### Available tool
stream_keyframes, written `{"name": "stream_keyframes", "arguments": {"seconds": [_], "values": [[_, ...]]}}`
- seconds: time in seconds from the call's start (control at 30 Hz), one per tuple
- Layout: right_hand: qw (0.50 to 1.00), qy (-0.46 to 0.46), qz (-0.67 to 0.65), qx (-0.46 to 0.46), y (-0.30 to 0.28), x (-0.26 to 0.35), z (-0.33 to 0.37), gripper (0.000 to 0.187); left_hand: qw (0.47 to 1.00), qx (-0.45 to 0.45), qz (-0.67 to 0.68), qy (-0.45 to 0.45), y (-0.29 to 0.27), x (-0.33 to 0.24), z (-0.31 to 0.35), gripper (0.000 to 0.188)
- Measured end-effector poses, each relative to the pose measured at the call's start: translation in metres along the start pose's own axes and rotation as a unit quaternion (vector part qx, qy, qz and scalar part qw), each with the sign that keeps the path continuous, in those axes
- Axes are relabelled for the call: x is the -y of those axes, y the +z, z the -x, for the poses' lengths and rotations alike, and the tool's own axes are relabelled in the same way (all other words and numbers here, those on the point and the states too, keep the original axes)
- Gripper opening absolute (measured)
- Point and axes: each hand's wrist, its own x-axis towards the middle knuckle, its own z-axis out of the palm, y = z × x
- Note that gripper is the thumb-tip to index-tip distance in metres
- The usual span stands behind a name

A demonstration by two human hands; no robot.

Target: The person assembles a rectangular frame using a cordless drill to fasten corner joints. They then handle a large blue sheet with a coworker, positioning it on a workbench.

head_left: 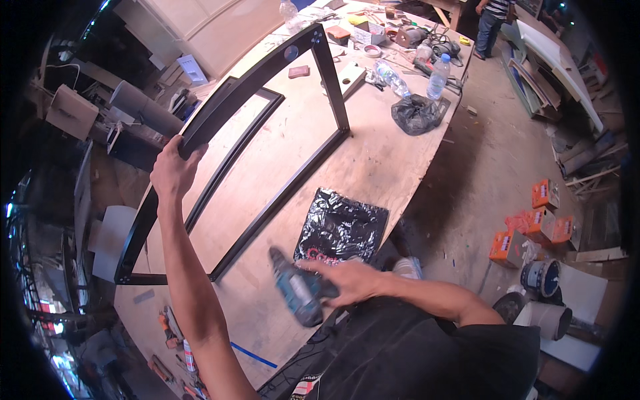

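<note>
My left hand (177,170) is closed around the upper rail of a black rectangular frame (333,87), which stands tilted on its long edge on the wooden table (373,160). A second black frame (248,137) lies behind it, seen through its opening. At the table's near side, my right hand (353,280) holds a teal and black cordless drill (297,293) by its handle. The drill is slightly blurred and points toward the standing frame's lower corner. Just beyond my right hand lies a shiny black plastic bag (341,227), with small reddish pieces (319,256) at its near edge.
Plastic bottles (439,77), a dark crumpled bag (419,115) and scattered tools crowd the table's far end. Hand tools (171,333) and a blue strip (253,355) lie near its left end. Orange boxes (508,248) stand on the floor at right; a person (492,27) stands beyond.
</note>
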Motion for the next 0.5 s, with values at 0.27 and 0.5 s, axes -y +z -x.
{"name": "stream_keyframes", "arguments": {"seconds": [0.27,0.5], "values": [[0.961,0.014,-0.035,-0.272,-0.195,-0.127,0.079,0.08,0.998,0.029,0.039,0.039,0.023,-0.121,-0.056,0.051],[0.954,0.078,-0.103,-0.269,-0.297,-0.236,0.088,0.071,0.992,0.0,0.097,0.081,0.067,-0.224,-0.125,0.042]]}}
